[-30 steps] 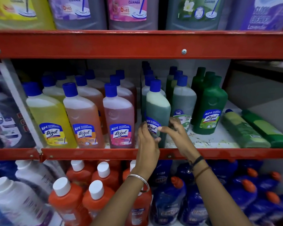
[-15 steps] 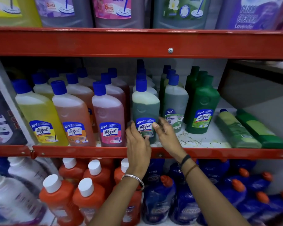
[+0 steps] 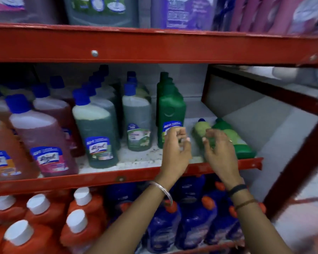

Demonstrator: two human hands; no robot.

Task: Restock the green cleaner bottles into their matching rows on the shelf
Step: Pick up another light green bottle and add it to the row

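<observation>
On the middle shelf (image 3: 136,159) stand rows of green cleaner: a dark green liquid bottle with a blue cap (image 3: 95,129), a paler green one (image 3: 138,121) and an opaque green bottle (image 3: 171,110). Two bottles lie on their sides at the right: a yellow-green one (image 3: 200,130) and a green one (image 3: 235,140). My left hand (image 3: 175,153) hovers with curled fingers in front of the opaque bottle. My right hand (image 3: 220,153) hovers over the lying bottles. Neither hand holds anything.
Pink (image 3: 44,140) and orange (image 3: 2,149) cleaner bottles fill the shelf's left. Red shelf beams (image 3: 154,46) run above and below. Orange bottles with white caps (image 3: 77,220) and blue bottles (image 3: 191,217) stand on the lower shelf. A red upright (image 3: 301,153) bounds the right.
Both hands let go of the dark green blue-capped bottle, which now stands upright at the front of its row. They moved right, toward the lying bottles. The camera view shifted right too.
</observation>
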